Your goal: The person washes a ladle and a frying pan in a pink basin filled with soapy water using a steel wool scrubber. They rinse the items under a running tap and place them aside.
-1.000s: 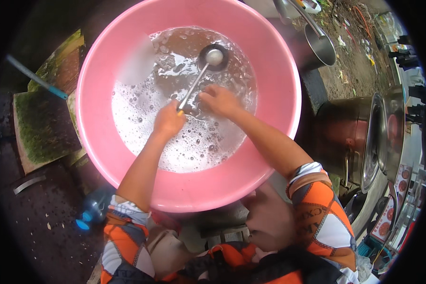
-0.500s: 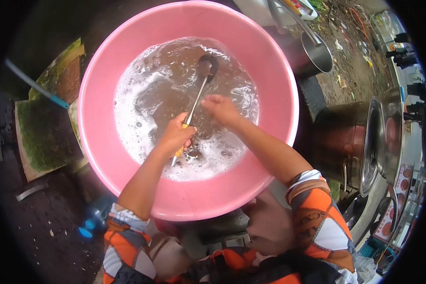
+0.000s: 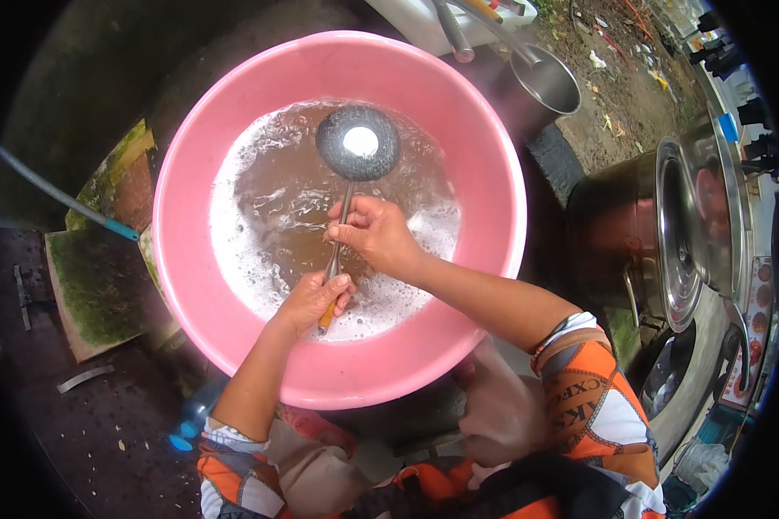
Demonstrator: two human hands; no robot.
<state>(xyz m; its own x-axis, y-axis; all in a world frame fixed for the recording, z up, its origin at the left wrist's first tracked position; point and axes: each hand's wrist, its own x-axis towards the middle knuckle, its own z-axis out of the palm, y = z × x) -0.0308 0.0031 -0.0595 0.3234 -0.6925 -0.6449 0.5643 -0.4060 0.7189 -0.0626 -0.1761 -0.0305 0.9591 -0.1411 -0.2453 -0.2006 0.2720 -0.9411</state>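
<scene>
My left hand point(image 3: 316, 298) is closed round the yellow-ended grip of a long-handled ladle point(image 3: 355, 154). Higher up its metal shaft, my right hand point(image 3: 374, 232) pinches with thumb and fingers. The ladle's round, dark grey bowl points away from me above the water, with a bright glare on its wet surface. Below both hands is a large pink basin point(image 3: 485, 182) of murky brown, foamy water point(image 3: 277, 186).
A hose point(image 3: 69, 197) with a teal end lies left of the basin by mossy slabs point(image 3: 95, 290). At the right stand a steel pot point(image 3: 545, 86) and a large lidded pot point(image 3: 619, 229). A blue-capped plastic bottle point(image 3: 197, 411) is at the lower left.
The ladle's bowl has come up out of the water. My right hand has moved left and down onto the shaft, and my left hand is slightly lower.
</scene>
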